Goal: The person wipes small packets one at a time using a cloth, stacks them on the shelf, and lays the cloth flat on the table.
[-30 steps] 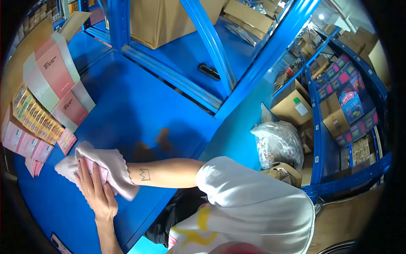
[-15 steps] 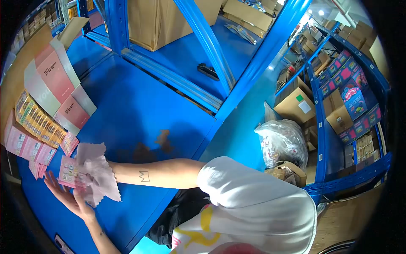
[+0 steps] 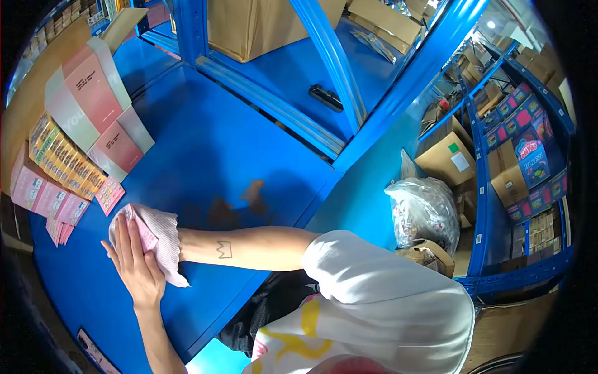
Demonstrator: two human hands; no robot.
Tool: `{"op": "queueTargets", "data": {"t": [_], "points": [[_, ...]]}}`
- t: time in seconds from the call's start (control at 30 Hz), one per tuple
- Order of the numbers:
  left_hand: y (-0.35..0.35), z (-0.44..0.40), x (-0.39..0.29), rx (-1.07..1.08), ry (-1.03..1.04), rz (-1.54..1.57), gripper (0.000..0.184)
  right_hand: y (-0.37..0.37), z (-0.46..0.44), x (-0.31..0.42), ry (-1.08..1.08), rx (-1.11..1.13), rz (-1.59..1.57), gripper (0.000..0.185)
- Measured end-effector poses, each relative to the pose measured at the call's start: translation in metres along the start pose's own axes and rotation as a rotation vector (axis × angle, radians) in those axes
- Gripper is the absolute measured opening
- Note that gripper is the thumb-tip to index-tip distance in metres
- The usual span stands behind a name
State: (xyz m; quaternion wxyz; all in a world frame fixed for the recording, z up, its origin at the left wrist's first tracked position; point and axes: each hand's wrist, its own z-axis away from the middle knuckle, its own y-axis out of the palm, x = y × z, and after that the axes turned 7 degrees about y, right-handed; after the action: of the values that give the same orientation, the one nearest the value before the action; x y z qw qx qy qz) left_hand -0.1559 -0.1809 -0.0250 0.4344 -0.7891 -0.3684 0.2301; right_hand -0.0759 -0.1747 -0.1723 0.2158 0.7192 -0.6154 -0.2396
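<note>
- Blue flat workbench stretches from eight o'clock up towards twelve, with thick blue metal rack posts rising at one o'clock.
- Blue metal shelving stands at three o'clock, loaded with brown cartons and purple-blue printed boxes.
- Large plain brown cardboard carton sits at twelve o'clock, beyond the rack's low rail.
- Pink-and-white printed cardboard packaging stands on the workbench at ten o'clock.
- Bulging clear plastic bag rests between three and four o'clock, off the workbench.
- Small yellow packs stand in a row at nine o'clock, with pink printed packets beside them.
- Pale-pink textured cloth drapes over the right hand between eight and nine o'clock. Bare right forearm, marked with a crown outline, enters it from three o'clock. Its fingers are hidden; I cannot tell how they are set.
- Left hand lies back-up at eight o'clock, fingers extended, the middle ones close together, the little finger apart.
- Flat pink packet lies between eight and nine o'clock, against the cloth, partly covered by the left fingers.
</note>
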Motion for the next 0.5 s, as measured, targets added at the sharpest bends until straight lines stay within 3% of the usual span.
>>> {"op": "queueTargets", "data": {"t": [0.13,0.17,0.23,0.3,0.33,0.43,0.5], "points": [[-0.002,-0.003,0.012,0.086,-0.055,-0.002,0.048,-0.047,0.002,0.023,0.273,-0.115,-0.182,0.065],[-0.003,-0.001,0.012,0.09,-0.063,-0.008,0.048,-0.019,-0.014,0.025,0.276,-0.117,-0.192,0.065],[-0.003,0.003,0.008,0.063,-0.037,-0.05,0.048,0.06,-0.034,0.095,0.589,-0.51,0.061,0.061],[-0.004,0.007,0.002,0.035,-0.018,-0.089,0.049,0.109,-0.07,0.109,0.907,-0.897,0.331,0.058],[-0.006,0.007,-0.001,0.024,-0.008,-0.096,0.05,0.112,-0.07,0.116,0.92,-0.897,0.318,0.058],[-0.015,0.001,-0.007,0.015,-0.016,-0.105,0.052,0.099,-0.06,0.116,0.672,-0.661,1.282,0.04],[-0.021,0.0,-0.01,-0.014,-0.049,-0.02,0.055,0.092,-0.058,0.113,0.509,-0.351,1.887,0.028]]}}
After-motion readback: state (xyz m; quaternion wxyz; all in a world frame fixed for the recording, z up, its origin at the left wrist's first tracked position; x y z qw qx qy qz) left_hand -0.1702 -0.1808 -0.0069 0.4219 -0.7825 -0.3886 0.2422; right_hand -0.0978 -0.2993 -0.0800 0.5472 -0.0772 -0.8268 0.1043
